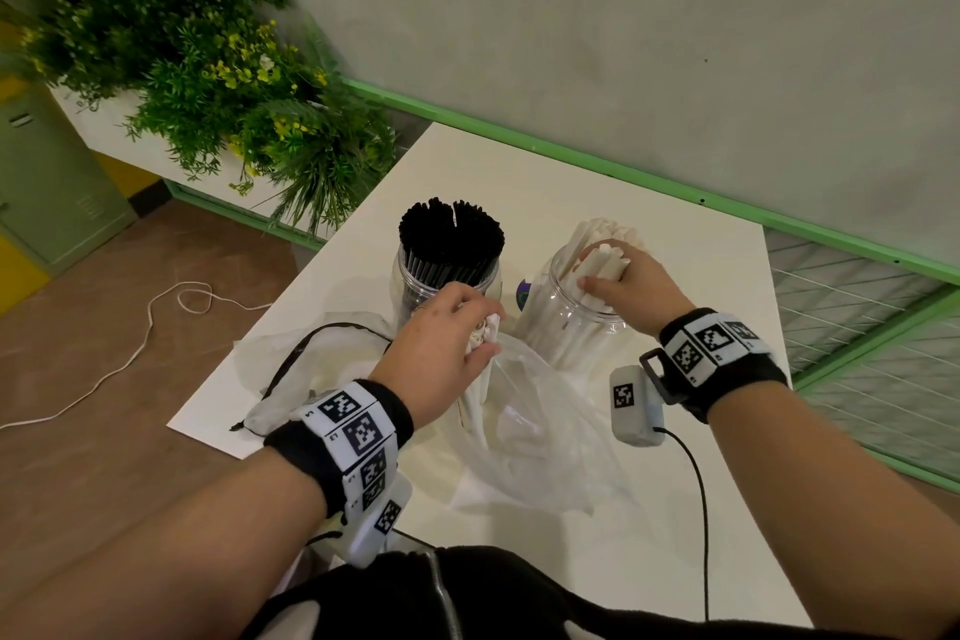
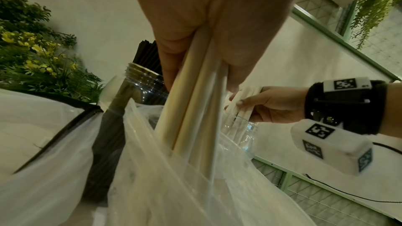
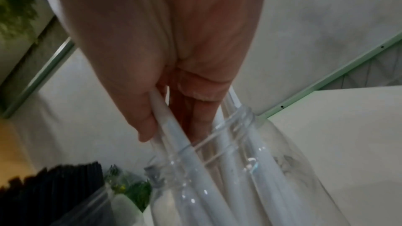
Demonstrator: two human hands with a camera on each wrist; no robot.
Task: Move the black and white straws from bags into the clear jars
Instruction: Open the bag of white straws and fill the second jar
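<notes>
A: Head view, nearest first: what is being held over the clear plastic bag (image 1: 540,437)?

B: A small bunch of white straws (image 1: 480,343) is clenched in the left hand (image 1: 441,348), fingers and thumb curled round its upper end. The lower ends are seen in the left wrist view to hang down into the bag's open mouth, so the bunch is judged to be only partly drawn out.

A: And the empty-looking mesh bag (image 1: 291,395) with the black drawstring?

B: It is left lying flat on the white table (image 1: 727,509), to the left of the plastic bag, touched by neither hand.

A: Further back, what is gripped by the right hand (image 1: 634,288)?

B: A second bunch of white straws (image 1: 602,265) is grasped there, thumb on the near side and fingers over the tops. Its lower part is already inside the right clear jar (image 1: 566,327), where more white straws are stood.

A: So which step is in hand?

B: Loading of the white straws, it is judged. The black straws (image 1: 452,237) are packed upright in the left clear jar (image 1: 415,283), which looks full.

A: What is called for next?

B: Probably the right bunch is to be let go so it drops in, and the left bunch lifted clear of the bag and carried across to the same jar mouth, kept upright so the plastic is not dragged along.
</notes>
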